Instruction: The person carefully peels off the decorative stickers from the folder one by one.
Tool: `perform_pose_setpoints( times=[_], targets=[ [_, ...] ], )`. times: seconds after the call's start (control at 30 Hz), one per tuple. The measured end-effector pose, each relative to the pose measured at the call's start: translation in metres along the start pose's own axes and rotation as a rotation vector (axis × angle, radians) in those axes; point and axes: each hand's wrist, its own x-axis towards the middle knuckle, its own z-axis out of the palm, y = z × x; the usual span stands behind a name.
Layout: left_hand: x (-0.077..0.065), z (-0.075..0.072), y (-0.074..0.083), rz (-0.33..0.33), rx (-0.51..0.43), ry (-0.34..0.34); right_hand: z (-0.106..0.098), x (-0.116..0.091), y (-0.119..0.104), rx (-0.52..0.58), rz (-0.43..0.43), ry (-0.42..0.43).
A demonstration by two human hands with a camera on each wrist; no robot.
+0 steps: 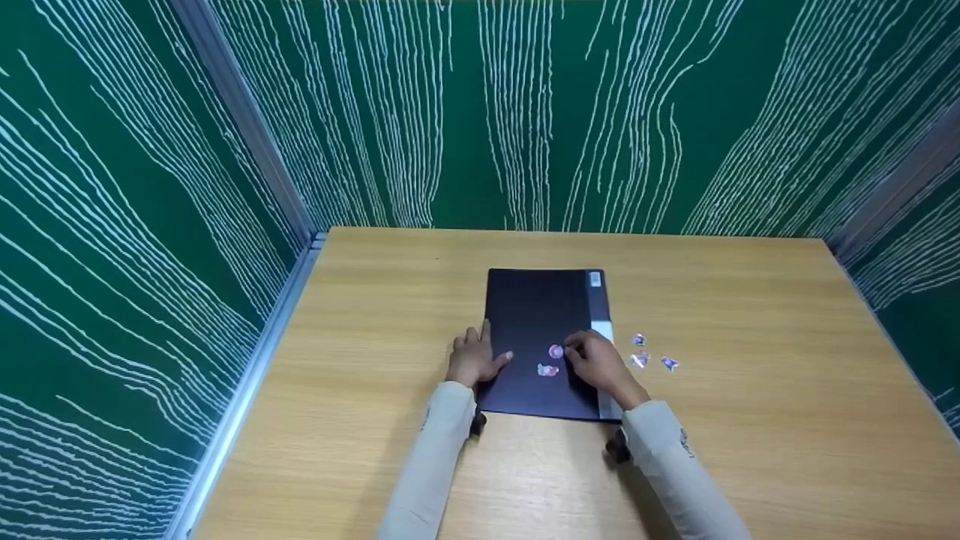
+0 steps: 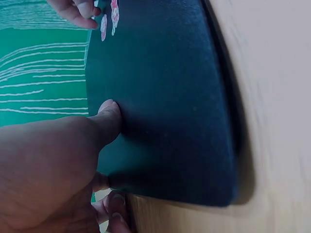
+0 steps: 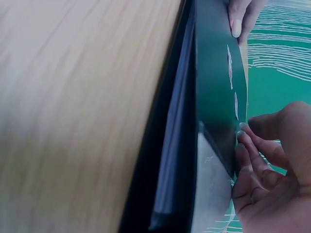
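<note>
A dark file folder point(image 1: 536, 315) lies flat on the table, its spine side to the right with a white label strip. My left hand point(image 1: 472, 358) rests at its left edge, thumb point(image 2: 109, 116) laid on the cover and the other fingers along the side. Bent over from the right, my right hand point(image 1: 598, 361) has its fingertips right at the edge of a round pink sticker point(image 1: 556, 351) on the cover. I cannot tell whether they pinch it. Just below it on the cover is another pink-and-white sticker point(image 1: 548, 370).
Several small purple stickers point(image 1: 640, 360) lie loose on the wooden table point(image 1: 750, 315), right of the folder. Green panels point(image 1: 517, 112) with white wavy lines stand behind and at the sides. A metal rail point(image 1: 247, 382) runs along the table's left edge.
</note>
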Motion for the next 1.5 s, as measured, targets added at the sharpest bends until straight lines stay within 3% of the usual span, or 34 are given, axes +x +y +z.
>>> perform_pose_setpoints(
  times=[0.43,0.67,0.93,1.5],
  targets=[
    [-0.002,-0.005,0.001,-0.010,-0.055,-0.013,0.000,-0.001,-0.002,-0.008,0.003,-0.019],
    [-0.001,-0.008,0.002,-0.035,-0.104,-0.032,0.002,0.000,0.000,-0.022,-0.046,0.005],
    [-0.002,-0.010,0.002,-0.051,-0.138,-0.056,0.003,0.000,0.000,-0.017,-0.003,-0.022],
    [0.000,-0.008,0.002,-0.064,-0.121,-0.077,0.003,-0.002,0.002,-0.002,-0.019,-0.021]
  ],
)
